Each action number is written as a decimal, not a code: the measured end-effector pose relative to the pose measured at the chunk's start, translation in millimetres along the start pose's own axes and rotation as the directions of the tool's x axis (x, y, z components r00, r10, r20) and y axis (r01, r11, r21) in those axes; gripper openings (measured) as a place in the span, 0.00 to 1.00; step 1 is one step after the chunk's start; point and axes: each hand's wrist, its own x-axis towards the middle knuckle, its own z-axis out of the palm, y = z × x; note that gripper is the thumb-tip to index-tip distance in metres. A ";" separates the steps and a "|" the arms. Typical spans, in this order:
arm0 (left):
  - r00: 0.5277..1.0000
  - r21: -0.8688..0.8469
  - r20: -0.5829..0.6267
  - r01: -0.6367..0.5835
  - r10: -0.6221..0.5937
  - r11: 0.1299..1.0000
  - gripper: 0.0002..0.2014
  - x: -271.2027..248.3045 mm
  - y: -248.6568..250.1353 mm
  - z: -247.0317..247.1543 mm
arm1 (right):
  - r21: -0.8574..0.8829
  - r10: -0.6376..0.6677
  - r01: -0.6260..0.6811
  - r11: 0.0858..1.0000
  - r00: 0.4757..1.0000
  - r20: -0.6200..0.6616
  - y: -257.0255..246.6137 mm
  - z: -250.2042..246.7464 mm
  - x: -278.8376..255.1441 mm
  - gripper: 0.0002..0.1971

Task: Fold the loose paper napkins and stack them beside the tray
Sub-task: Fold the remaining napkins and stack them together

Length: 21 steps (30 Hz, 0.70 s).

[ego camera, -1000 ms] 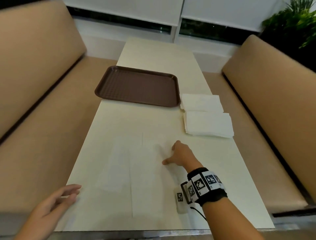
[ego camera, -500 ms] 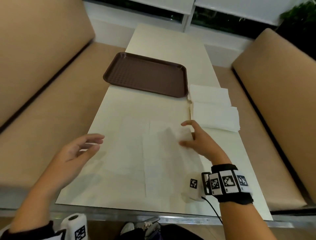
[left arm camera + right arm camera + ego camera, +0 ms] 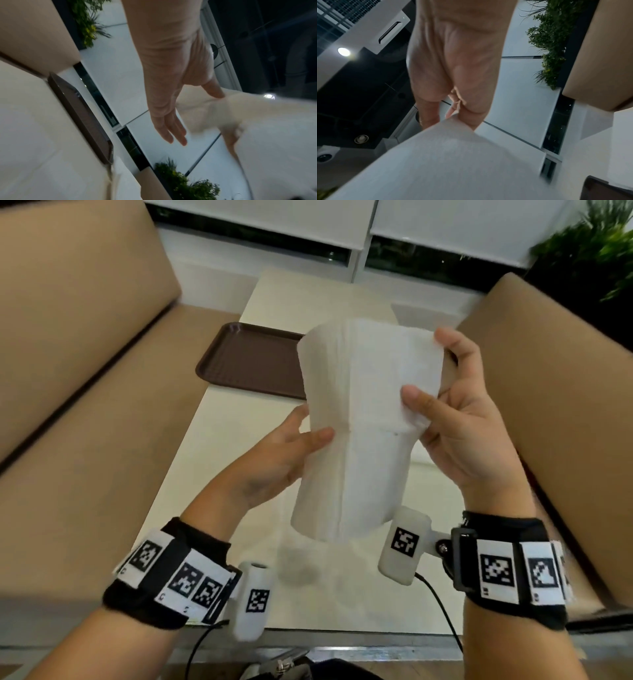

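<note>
Above the near half of the pale worktop (image 3: pixel 219 440), both forearms rose from the lower corners of the head view, each wrapped in a black band with square black-and-white markers. At the left, the left hand (image 3: pixel 274 460) was raised palm toward the sheet, its thumb laid on the front of the napkin's left edge about halfway up and the fingers hidden behind the paper; the left wrist view showed those fingers straight and together, lying flat along the blurred sheet rather than curled round it. Between the two hands the white paper napkin (image 3: pixel 366 419) hung upright in the air, clear of the worktop, unfolded, with a vertical crease down its middle and a fainter horizontal one across it. Behind its upper left corner the brown tray (image 3: pixel 246 361) lay empty on the worktop. At the right, the right hand (image 3: pixel 469 419) stood higher, wrist bent back, clamping the napkin's right edge: the thumb pressed on the front face, curled fingers behind, the index fingertip hooked over the top right corner.
</note>
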 end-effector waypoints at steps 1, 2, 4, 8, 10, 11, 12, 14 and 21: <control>1.000 -0.049 -0.012 -0.005 0.004 0.999 0.30 1.7 1.4 5.6 | 0.012 0.018 -0.018 1.000 0.999 -0.029 3.5 -2.5 -1.7 0.26; 0.999 -0.092 -0.029 -0.017 0.014 0.996 0.24 3.0 1.6 8.2 | 0.008 0.035 -0.034 0.999 0.998 -0.061 6.7 -4.8 -3.4 0.24; 0.998 -0.170 -0.054 -0.045 0.036 0.984 0.18 2.9 2.5 9.3 | -0.047 0.061 -0.067 0.997 0.991 -0.120 12.2 -10.3 -5.7 0.16; 0.995 -0.064 -0.102 -0.016 0.009 0.998 0.19 1.3 8.4 15.3 | -0.103 0.125 -0.140 0.985 0.982 -0.141 19.4 -11.7 -9.5 0.17; 0.988 0.108 -0.158 0.021 -0.004 0.994 0.25 4.8 8.5 20.6 | -0.132 0.142 -0.157 0.979 0.983 -0.116 22.9 -8.3 -9.5 0.24; 0.984 0.154 -0.177 0.032 -0.004 0.988 0.29 5.9 8.7 23.1 | -0.162 0.145 -0.161 0.974 0.984 -0.104 25.8 -6.4 -9.0 0.26; 0.981 0.182 -0.194 0.031 0.004 0.983 0.31 6.5 8.3 25.0 | -0.199 0.145 -0.162 0.966 0.985 -0.097 28.4 -3.9 -8.7 0.28; 0.974 0.193 -0.224 0.022 0.023 0.981 0.28 4.6 8.1 28.1 | -0.276 0.130 -0.153 0.949 0.986 -0.101 33.4 0.7 -8.4 0.30; 0.997 -0.152 -0.048 0.054 -0.062 0.987 0.30 -8.3 13.0 23.8 | -0.580 0.072 -0.119 0.806 0.992 -0.105 35.0 11.6 -12.6 0.32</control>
